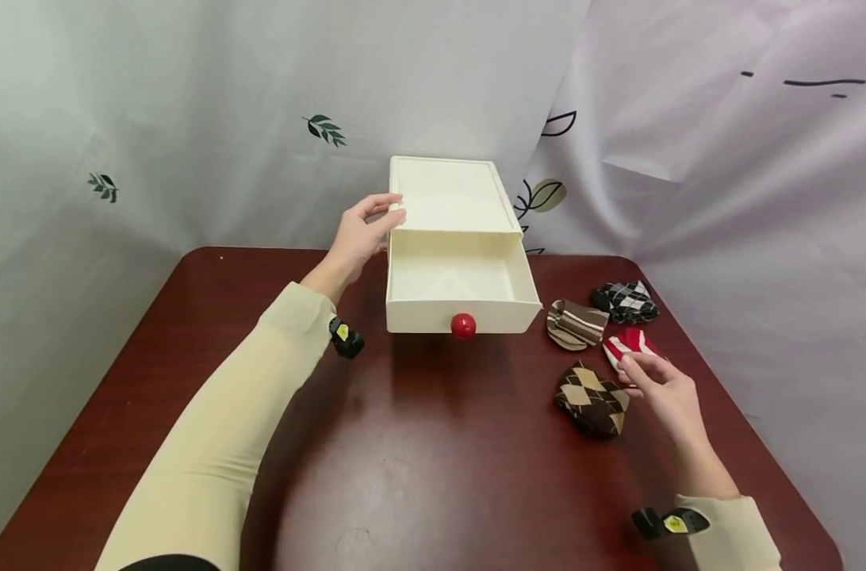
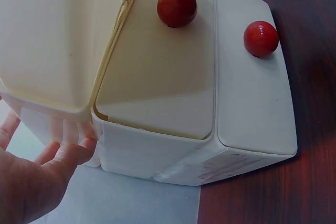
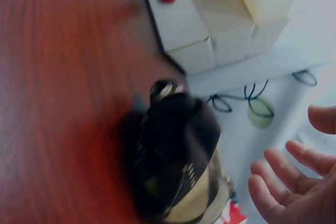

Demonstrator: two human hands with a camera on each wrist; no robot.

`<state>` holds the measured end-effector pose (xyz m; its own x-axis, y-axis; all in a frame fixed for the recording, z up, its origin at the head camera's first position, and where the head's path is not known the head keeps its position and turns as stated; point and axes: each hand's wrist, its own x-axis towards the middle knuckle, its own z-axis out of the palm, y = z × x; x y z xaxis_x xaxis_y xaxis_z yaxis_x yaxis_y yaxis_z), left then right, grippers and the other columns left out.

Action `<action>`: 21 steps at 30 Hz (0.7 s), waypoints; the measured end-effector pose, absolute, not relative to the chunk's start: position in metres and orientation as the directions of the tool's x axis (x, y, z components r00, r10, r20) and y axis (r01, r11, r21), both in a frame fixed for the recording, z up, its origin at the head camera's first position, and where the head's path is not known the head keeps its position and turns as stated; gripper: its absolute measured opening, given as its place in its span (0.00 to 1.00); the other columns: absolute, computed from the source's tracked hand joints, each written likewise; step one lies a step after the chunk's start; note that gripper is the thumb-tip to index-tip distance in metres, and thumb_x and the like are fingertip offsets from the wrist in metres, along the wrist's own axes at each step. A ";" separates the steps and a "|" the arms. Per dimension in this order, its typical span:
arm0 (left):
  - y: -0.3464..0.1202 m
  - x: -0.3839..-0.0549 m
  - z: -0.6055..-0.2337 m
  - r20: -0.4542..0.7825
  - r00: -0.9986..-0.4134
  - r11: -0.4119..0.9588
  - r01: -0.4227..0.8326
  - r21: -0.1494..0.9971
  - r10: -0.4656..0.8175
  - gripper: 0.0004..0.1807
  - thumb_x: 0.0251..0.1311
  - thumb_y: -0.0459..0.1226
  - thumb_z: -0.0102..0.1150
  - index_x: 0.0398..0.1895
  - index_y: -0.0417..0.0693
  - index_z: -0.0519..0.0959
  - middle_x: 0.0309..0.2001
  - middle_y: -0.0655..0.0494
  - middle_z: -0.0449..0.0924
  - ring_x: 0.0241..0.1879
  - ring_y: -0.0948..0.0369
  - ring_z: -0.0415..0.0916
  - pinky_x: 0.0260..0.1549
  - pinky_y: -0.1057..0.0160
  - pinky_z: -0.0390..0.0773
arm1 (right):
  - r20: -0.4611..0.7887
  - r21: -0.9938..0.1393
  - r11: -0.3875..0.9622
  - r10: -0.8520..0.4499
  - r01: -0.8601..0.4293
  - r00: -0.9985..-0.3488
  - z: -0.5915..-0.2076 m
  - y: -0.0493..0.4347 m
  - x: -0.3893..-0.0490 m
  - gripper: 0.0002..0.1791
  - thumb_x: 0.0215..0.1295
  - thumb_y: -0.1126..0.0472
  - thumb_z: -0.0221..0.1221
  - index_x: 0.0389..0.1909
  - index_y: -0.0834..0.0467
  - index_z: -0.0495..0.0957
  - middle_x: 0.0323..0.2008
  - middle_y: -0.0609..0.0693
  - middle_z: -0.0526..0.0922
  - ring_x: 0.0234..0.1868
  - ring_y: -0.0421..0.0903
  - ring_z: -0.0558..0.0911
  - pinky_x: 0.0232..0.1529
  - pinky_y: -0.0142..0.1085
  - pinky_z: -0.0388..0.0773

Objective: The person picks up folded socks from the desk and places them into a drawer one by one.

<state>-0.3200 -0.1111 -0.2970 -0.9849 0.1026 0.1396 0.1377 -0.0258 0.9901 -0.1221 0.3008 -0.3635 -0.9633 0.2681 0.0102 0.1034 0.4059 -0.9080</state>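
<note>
A white drawer cabinet point(image 1: 450, 194) stands at the back of the table, its top drawer point(image 1: 422, 316) pulled out and showing a bare inside. My left hand point(image 1: 362, 234) rests against the cabinet's upper left side; in the left wrist view its fingertips point(image 2: 79, 150) touch the white side wall. On the right, my right hand point(image 1: 661, 388) hovers with loosely bent fingers and holds nothing. Beside it lies a folded brown argyle sock bundle point(image 1: 592, 400), large and blurred in the right wrist view. A red-and-white striped sock bundle point(image 1: 629, 345) is partly hidden behind this hand.
Farther back on the right lie a brown striped sock bundle point(image 1: 576, 323) and a black-and-grey argyle one point(image 1: 627, 301). Lower drawers with red knobs point(image 2: 261, 39) are closed. A printed white curtain point(image 1: 262, 95) hangs behind the dark red table point(image 1: 433, 476).
</note>
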 end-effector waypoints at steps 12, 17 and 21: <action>-0.111 -0.318 -0.297 0.131 -0.986 -0.009 0.130 0.991 0.102 0.22 0.57 0.46 0.61 0.56 0.56 0.75 0.60 0.56 0.64 0.51 0.58 0.70 0.41 0.57 0.73 | -0.063 -0.781 0.590 0.256 0.207 -0.965 -0.396 0.312 -0.129 0.31 0.62 0.50 0.60 0.57 0.68 0.70 0.46 0.54 0.79 0.33 0.31 0.74 0.32 0.29 0.73; -0.111 -0.319 -0.298 0.129 -0.986 -0.013 0.128 0.992 0.106 0.22 0.57 0.46 0.61 0.56 0.56 0.76 0.60 0.56 0.64 0.50 0.58 0.70 0.39 0.59 0.73 | -0.105 -0.763 0.623 0.146 0.174 -0.984 -0.402 0.311 -0.134 0.29 0.59 0.56 0.63 0.56 0.69 0.70 0.36 0.57 0.82 0.29 0.34 0.74 0.29 0.31 0.72; -0.112 -0.319 -0.298 0.131 -0.986 -0.027 0.129 0.991 0.103 0.22 0.57 0.46 0.62 0.56 0.56 0.76 0.60 0.56 0.64 0.49 0.58 0.70 0.37 0.60 0.73 | -0.110 -0.778 0.607 0.124 0.163 -0.986 -0.405 0.306 -0.139 0.27 0.56 0.62 0.65 0.54 0.71 0.71 0.21 0.48 0.78 0.21 0.38 0.72 0.24 0.32 0.69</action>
<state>-0.3192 -0.1115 -0.2980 -0.9860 0.1030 0.1313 0.1292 -0.0269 0.9912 -0.1393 0.3056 -0.4055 -0.9862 0.1237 -0.1104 0.1633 0.6069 -0.7778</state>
